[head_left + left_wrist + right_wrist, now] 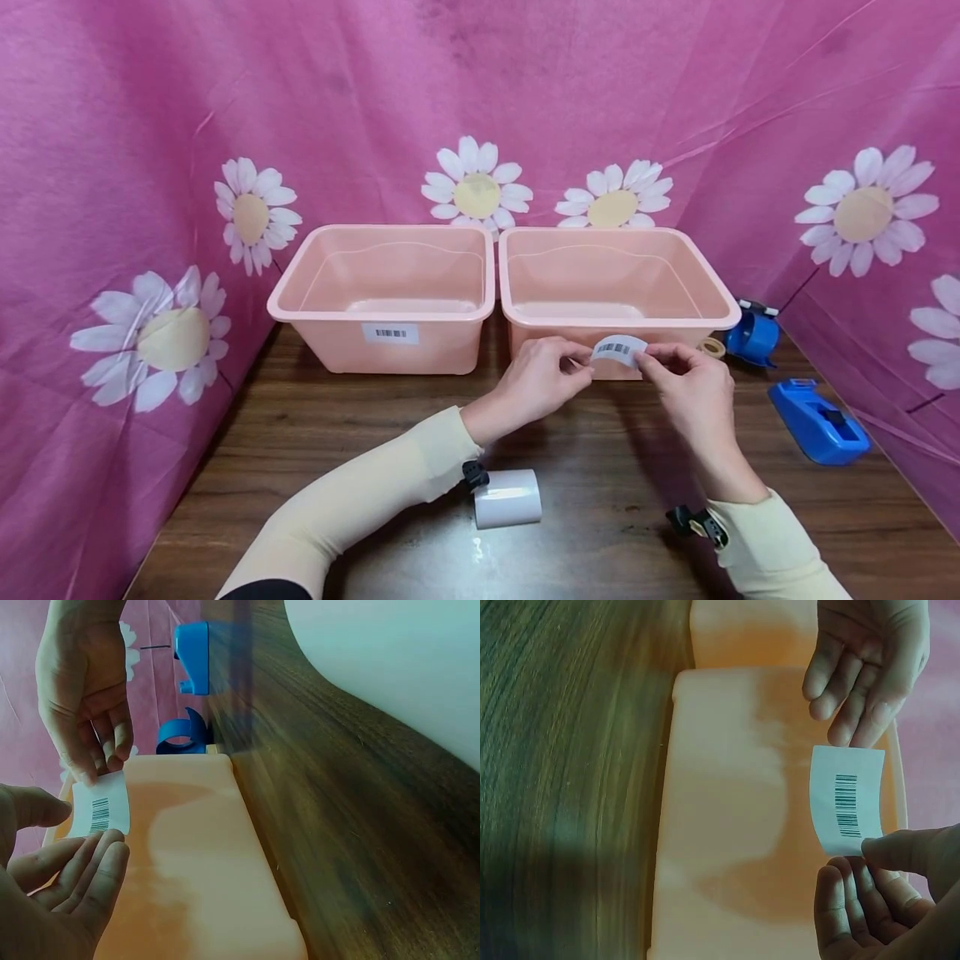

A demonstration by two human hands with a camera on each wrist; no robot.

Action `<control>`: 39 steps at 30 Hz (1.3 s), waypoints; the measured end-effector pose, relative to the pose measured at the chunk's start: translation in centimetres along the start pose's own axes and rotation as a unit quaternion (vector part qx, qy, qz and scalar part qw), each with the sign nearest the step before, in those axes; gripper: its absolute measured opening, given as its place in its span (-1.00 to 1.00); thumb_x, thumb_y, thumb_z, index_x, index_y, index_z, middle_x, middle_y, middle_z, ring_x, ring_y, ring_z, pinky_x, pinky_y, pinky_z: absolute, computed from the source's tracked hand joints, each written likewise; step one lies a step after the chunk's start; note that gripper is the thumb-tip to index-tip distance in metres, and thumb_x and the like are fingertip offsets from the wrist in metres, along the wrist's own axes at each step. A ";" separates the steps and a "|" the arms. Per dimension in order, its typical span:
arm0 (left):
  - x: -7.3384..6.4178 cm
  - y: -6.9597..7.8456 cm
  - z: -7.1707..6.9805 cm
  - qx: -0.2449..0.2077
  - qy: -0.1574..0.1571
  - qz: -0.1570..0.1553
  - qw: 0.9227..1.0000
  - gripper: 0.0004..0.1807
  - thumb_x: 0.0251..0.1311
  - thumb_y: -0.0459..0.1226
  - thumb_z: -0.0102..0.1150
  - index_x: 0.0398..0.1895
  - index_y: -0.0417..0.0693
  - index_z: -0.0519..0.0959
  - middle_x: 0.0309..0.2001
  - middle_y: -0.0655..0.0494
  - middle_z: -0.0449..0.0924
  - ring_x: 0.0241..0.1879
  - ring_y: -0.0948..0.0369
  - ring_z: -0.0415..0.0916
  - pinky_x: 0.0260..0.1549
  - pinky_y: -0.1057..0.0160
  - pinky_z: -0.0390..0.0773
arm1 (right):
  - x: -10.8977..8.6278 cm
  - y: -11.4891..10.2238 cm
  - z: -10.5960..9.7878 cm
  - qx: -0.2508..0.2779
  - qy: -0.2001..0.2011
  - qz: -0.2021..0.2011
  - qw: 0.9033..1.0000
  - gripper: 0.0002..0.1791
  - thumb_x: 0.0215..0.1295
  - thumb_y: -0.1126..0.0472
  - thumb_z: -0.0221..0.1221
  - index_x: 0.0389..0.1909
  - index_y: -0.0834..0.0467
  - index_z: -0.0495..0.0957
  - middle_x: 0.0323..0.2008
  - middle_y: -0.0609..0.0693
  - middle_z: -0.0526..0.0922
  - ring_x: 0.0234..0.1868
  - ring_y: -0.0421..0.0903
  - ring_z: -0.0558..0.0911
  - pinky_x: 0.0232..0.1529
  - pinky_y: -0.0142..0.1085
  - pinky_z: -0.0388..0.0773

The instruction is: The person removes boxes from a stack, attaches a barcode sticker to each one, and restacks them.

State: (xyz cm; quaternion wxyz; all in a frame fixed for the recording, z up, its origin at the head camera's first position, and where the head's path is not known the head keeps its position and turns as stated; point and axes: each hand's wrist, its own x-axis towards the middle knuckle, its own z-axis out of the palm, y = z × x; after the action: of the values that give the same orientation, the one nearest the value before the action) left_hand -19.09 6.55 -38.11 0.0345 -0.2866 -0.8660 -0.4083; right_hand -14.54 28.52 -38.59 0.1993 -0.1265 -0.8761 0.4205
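A white barcode label [618, 350], slightly bowed, is held by both hands in front of the right pink bin [621, 323]. My left hand [538, 382] pinches the label's left end. Its opposite end is pinched by my right hand [693, 390], thumb on the printed face in the right wrist view. The label overlaps the bin's front wall [720, 825] there. The left pink bin [405, 354] carries a similar barcode label [391, 333] under its front rim. On the table below the hands lies a white label roll [507, 499].
To the right are a blue tape dispenser [821, 422] and another blue, round-bodied tool [752, 336], with a tan tape roll [712, 347] beside the right bin. Pink flowered cloth [360, 117] encloses the wooden table [592, 500] at the back and sides.
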 end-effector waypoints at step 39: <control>0.2 -0.1 0.3 0.036 -0.011 -0.023 0.999 -0.55 0.39 -0.04 0.47 0.23 -0.07 0.79 0.02 0.04 0.87 -0.03 0.23 0.78 -0.11 0.47 0.67 | 1.2 0.8 2.8 -0.019 0.107 -0.048 0.993 -0.72 0.42 0.03 0.51 -0.19 0.21 0.87 -0.26 0.22 0.88 -0.42 -0.63 0.40 -0.29 -0.48 0.32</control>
State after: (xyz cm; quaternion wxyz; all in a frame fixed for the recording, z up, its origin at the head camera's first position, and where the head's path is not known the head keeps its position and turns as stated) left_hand -19.25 6.81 -38.31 0.0257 -0.2694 -0.8870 -0.3740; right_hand -16.86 27.63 -40.52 0.3094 -0.1322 -0.8627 0.3775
